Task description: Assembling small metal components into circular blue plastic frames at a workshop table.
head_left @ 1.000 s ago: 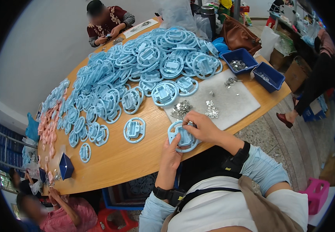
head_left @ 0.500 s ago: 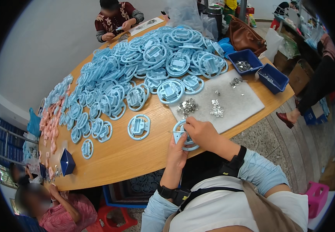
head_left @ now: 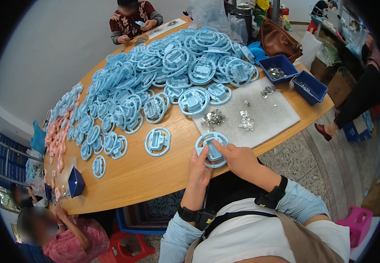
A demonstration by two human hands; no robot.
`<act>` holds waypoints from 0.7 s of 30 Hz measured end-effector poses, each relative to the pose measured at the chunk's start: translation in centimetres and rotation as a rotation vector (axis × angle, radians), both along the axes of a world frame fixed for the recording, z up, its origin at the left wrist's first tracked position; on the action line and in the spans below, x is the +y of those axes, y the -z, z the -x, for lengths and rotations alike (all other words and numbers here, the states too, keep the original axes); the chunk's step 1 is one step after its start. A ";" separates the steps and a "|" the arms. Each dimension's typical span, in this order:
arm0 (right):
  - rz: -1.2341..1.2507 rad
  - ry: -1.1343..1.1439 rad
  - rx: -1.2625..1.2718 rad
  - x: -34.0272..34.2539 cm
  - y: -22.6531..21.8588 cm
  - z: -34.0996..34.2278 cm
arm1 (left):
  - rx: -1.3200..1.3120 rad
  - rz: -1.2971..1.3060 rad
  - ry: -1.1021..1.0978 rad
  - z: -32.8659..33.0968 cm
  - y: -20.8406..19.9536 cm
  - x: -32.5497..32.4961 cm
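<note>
A light blue plastic ring part point(head_left: 202, 139), shaped like a small steering wheel, is held over the table's near edge. My left hand point(head_left: 198, 168) grips its left side, thumb on the front face. My right hand point(head_left: 241, 161) is on its right side, with the index finger reaching onto the recessed middle; whether a small metal piece lies under that fingertip cannot be made out. Just beyond are a pile of small metal pieces point(head_left: 212, 118) and a flatter group of silvery plates point(head_left: 246, 121) on a pale grey board point(head_left: 266, 127). One similar blue wheel part point(head_left: 158, 141) lies alone to the left.
A large heap of blue wheel parts point(head_left: 163, 65) covers the table's point(head_left: 133, 186) far side. Two blue bins point(head_left: 278, 69) with metal pieces stand at the right corner. Pink parts point(head_left: 58, 140) lie at far left. One co-worker point(head_left: 133, 22) sits across, another point(head_left: 74, 232) at lower left.
My right hand has shifted right and down, its fingers opening from a pinch over the part's middle. More of the wheel's face now shows. The co-worker across has raised a small part.
</note>
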State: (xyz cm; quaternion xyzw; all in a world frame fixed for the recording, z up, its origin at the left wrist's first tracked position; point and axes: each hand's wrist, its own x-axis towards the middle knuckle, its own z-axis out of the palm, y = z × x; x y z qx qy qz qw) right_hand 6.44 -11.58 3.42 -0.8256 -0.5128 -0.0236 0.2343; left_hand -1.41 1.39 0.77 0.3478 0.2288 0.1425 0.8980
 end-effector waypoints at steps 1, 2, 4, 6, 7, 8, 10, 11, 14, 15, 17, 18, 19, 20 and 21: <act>-0.001 0.000 0.001 0.0 -0.1 0.0 | -0.012 -0.001 0.007 0.0 0.1 0.1; 0.015 -0.006 -0.005 0.0 -0.2 0.0 | -0.010 -0.002 0.007 0.0 0.1 0.1; 0.032 -0.009 -0.016 0.0 -0.6 0.1 | -0.005 0.005 -0.013 -0.1 0.0 -0.1; 0.048 -0.014 -0.039 -0.1 -0.7 0.2 | -0.007 0.008 -0.008 0.0 -0.1 -0.1; 0.048 -0.015 -0.038 0.0 -0.7 0.2 | -0.008 0.013 -0.004 0.0 -0.2 -0.1; 0.050 -0.014 -0.049 0.0 -0.7 0.2 | -0.007 0.013 -0.005 0.0 -0.1 -0.1; 0.052 -0.014 -0.059 0.0 -0.8 0.4 | -0.018 0.021 0.007 0.0 -0.1 0.0; 0.066 -0.009 -0.078 0.1 -0.9 0.5 | -0.018 0.022 0.007 0.0 -0.2 0.0; 0.086 0.005 -0.112 0.3 -1.0 0.8 | -0.010 0.025 0.010 0.0 -0.4 -0.1; 0.091 0.011 -0.128 0.3 -1.0 0.9 | 0.002 0.029 0.001 0.0 -0.5 -0.2; 0.104 0.009 -0.123 0.5 -1.3 1.0 | 0.015 0.033 -0.006 -0.2 -0.7 -0.4; 0.115 0.003 -0.117 0.6 -1.4 1.1 | 0.013 0.006 -0.015 0.0 -0.8 -0.5; 0.114 0.002 -0.113 0.8 -1.6 1.2 | 0.011 -0.022 -0.024 0.1 -0.9 -0.6; 0.144 -0.014 -0.112 1.1 -1.8 1.0 | 0.013 -0.024 -0.025 0.0 -1.0 -0.7; 0.173 -0.026 -0.115 1.2 -2.1 1.0 | 0.036 -0.045 -0.040 -0.1 -1.0 -0.8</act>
